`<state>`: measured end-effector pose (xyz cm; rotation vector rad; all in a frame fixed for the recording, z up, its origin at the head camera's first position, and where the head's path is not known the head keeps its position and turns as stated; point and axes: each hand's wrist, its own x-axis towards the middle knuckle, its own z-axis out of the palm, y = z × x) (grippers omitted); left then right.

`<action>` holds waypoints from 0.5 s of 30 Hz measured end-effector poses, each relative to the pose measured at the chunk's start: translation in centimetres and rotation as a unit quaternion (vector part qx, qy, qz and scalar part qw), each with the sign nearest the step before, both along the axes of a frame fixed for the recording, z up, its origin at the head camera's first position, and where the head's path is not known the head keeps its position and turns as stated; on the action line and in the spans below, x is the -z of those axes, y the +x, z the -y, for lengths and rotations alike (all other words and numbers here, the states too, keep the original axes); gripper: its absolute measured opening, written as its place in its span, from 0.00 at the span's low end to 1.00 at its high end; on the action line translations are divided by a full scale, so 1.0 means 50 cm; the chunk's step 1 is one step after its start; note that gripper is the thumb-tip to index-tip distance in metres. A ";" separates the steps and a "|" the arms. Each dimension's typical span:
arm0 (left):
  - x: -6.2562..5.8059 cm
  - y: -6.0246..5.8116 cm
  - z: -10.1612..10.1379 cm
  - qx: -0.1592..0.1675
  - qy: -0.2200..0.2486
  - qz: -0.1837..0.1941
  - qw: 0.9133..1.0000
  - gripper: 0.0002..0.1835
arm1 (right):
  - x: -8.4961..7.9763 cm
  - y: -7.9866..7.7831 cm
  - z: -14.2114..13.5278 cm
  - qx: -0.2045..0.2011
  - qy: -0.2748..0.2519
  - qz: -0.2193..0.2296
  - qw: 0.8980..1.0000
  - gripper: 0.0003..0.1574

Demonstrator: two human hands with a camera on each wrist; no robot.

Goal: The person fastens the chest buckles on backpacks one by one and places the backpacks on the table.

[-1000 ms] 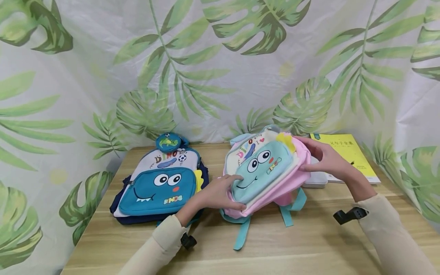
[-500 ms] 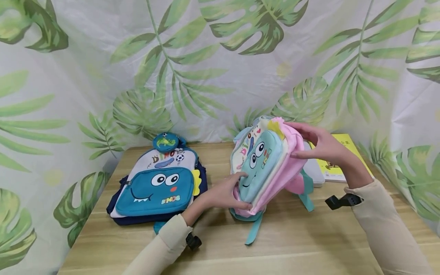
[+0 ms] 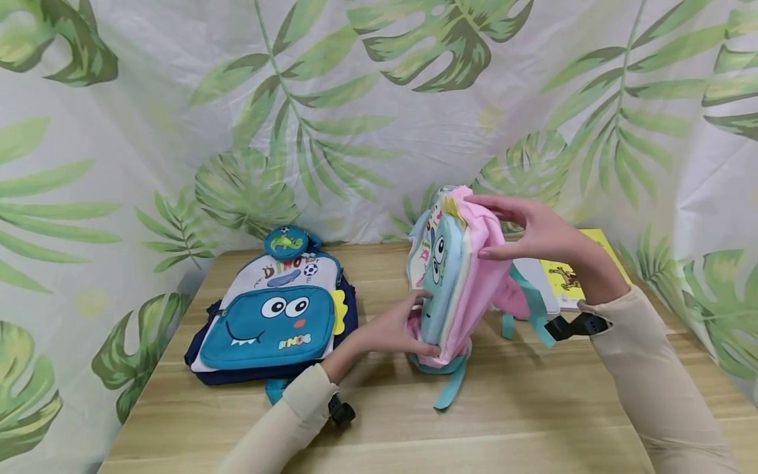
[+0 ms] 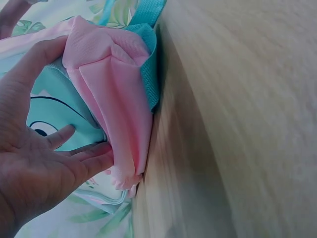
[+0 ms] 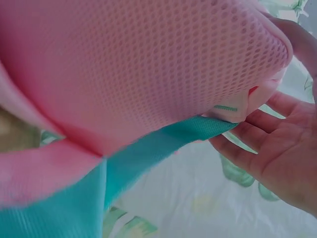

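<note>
A small pink and mint backpack [image 3: 468, 303] with a cartoon dinosaur face stands tilted on the table, its front turned to the left. My left hand [image 3: 393, 329] grips its lower front corner, thumb and fingers spread around the bottom edge. Higher up, my right hand [image 3: 545, 230] holds the upper side between thumb and fingers. The right wrist view shows the pink mesh back [image 5: 173, 69] and a teal strap [image 5: 153, 148], with right fingertips at the bag's edge. Teal straps also hang loose beneath the bag. In the left wrist view its pink underside [image 4: 114, 99] sits close over the wood.
Left of it on the wooden table [image 3: 503, 428] lies a blue dinosaur backpack [image 3: 266, 329] with a round blue pouch [image 3: 287, 243] at its top. Behind my right hand are a yellow book [image 3: 565, 280] and a whitish case [image 3: 551, 299]. A leaf-printed cloth [image 3: 331, 164] hangs behind.
The pink backpack has turned from facing me toward facing left and stands more upright, showing its pink side. Both hands moved with it, the right one up and leftward.
</note>
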<state>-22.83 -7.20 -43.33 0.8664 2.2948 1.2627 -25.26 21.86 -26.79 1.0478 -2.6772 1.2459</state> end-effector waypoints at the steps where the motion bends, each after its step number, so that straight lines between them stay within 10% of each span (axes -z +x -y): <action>1: 0.002 -0.001 -0.002 0.004 0.008 -0.001 1.000 0.53 | -0.007 0.001 0.005 0.003 0.009 0.000 1.000 0.51; 15: 0.019 -0.005 -0.043 0.027 0.070 0.035 0.997 0.59 | -0.052 0.007 0.057 -0.002 0.082 -0.030 0.996 0.50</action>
